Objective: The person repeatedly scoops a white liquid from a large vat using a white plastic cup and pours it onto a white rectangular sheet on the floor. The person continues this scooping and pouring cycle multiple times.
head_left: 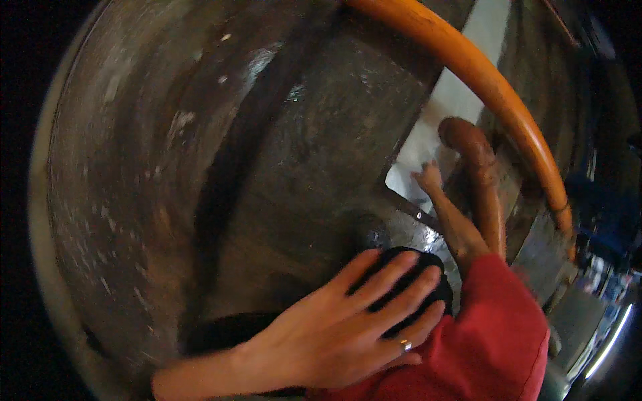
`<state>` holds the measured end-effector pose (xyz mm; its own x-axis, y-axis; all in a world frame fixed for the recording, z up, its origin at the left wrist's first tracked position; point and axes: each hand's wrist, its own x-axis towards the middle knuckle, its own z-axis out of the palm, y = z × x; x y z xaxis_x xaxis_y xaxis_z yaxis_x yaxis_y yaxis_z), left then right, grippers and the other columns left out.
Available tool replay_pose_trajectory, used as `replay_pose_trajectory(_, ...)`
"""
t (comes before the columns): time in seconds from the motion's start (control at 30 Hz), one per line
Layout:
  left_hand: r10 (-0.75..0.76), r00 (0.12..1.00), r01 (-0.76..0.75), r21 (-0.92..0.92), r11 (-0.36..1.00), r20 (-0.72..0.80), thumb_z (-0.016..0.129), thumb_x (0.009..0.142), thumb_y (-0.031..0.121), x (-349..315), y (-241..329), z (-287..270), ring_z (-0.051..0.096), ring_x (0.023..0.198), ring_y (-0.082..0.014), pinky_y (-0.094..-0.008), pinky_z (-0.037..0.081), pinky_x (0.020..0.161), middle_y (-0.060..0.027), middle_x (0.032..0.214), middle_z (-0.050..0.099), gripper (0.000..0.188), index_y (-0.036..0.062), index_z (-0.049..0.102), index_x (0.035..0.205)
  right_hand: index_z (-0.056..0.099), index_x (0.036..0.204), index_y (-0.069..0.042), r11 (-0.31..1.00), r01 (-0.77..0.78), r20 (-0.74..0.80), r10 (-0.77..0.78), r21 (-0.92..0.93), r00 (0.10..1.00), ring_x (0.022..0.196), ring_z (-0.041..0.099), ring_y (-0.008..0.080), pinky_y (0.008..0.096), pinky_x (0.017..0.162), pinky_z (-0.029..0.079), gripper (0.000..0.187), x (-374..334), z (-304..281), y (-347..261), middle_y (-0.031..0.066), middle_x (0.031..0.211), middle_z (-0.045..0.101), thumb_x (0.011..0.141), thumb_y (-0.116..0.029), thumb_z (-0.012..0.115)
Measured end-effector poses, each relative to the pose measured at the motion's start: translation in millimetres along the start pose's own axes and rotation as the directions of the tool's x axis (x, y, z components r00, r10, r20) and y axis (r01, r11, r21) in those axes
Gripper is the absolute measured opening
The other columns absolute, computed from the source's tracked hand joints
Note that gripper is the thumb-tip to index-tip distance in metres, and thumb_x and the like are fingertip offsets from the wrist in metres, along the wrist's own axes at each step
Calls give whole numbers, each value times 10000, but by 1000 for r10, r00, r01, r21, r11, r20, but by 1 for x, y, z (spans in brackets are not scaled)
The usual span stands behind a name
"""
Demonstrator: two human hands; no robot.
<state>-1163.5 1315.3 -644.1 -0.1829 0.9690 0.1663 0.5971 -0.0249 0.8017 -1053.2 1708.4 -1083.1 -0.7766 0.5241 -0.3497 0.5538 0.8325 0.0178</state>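
My left hand [348, 321] lies spread over a rounded black thing [438, 284] that looks like a clothed knee. A ring shows on one finger. My right arm, in a red sleeve [498, 334], reaches forward, and my right hand [429, 179] is at the near end of a long white panel [445, 100]. Its small, soft-looking fingers appear apart, with nothing visible in them. Whether they press on the panel is unclear. A thick brown curved pipe [485, 174] stands just right of that hand, its rounded end over the panel.
A large orange tube [495, 90] arches across the far right. Dark, stained, wet-looking floor [307, 160] spreads on the left, crossed by a dark band [231, 157]. A dark bar [416, 212] lies by the panel's near end. A bright light strip [610, 342] shows at lower right.
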Motion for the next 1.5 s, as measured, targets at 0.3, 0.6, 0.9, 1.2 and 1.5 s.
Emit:
replay_pose_trajectory(0.3,243,944,-266,-83,960,-222,559,901,374,18,6,48,532,1169,-335,-461,425,982,-182,1221,581,437,30,592,1167,629,969,37,789,263,-393,-29,555,919,698,541,134,288,651,477,412,-77,-138,17,93,807,651,711,-209,835)
replay_pose_trajectory(0.6,257,954,-258,13,966,-152,502,966,375,22,5,48,552,1105,-332,-428,463,902,-164,1168,587,391,41,599,1146,656,863,47,776,522,-482,-328,353,813,743,617,224,357,687,501,383,-32,-398,-117,122,866,659,666,-225,840)
replay_pose_trajectory(0.9,207,964,-186,130,974,-167,453,990,384,14,-18,43,569,1030,-316,-441,479,838,-148,1115,587,392,60,580,1169,687,930,-65,649,419,-313,-712,-635,628,986,631,351,542,873,456,254,57,-514,-354,189,1031,631,720,-207,665)
replay_pose_trajectory(1.2,192,965,-183,67,981,-177,449,987,383,4,-16,35,565,1019,-322,-445,478,836,-147,1103,582,400,58,584,1177,693,1009,-119,403,112,-372,-900,-908,225,1196,504,335,605,939,364,248,80,-540,-445,187,1288,483,768,-122,639)
replay_pose_trajectory(1.5,118,989,-104,143,984,-93,489,961,359,-5,-6,16,551,1092,-350,-463,477,868,-175,1162,566,389,40,564,1171,690,855,-22,749,494,-461,-661,-441,592,902,634,387,447,665,513,515,87,-551,-332,235,987,607,704,-507,774)
